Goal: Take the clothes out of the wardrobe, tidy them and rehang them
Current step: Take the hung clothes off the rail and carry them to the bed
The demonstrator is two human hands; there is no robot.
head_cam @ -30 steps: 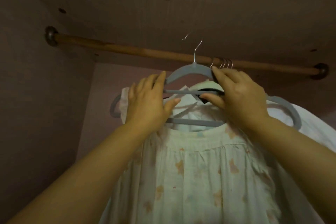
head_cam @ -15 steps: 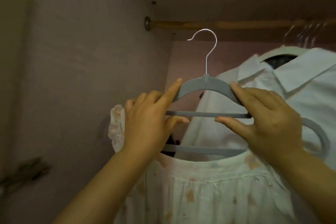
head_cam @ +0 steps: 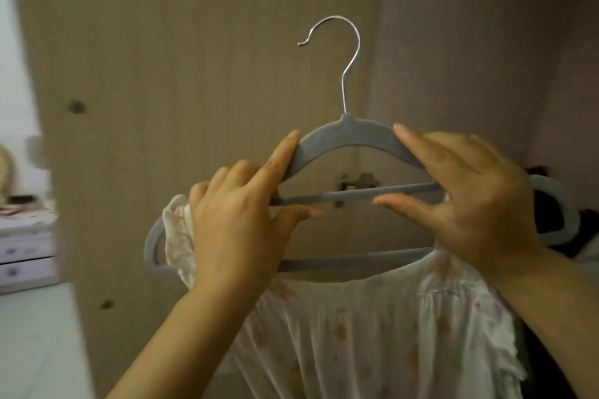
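A grey velvet hanger (head_cam: 346,136) with a silver hook is held up in front of me, free of the rail. A pale floral dress (head_cam: 372,334) hangs from it, its frilled sleeve bunched at the hanger's left end. My left hand (head_cam: 240,223) grips the hanger's left shoulder, forefinger along the top and thumb under the upper bar. My right hand (head_cam: 466,197) grips the right shoulder the same way, thumb below the bar.
The open wardrobe door (head_cam: 181,81) fills the view behind the hanger, with a hinge plate (head_cam: 356,185) on it. The wardrobe's interior wall (head_cam: 470,42) is at the right, dark clothing (head_cam: 583,230) at its edge. A white drawer unit (head_cam: 26,246) stands far left.
The hanger with the dress was lifted off the wooden rail and carried left, out of the wardrobe. My view swung left, so the rail and the white shirt are out of sight.
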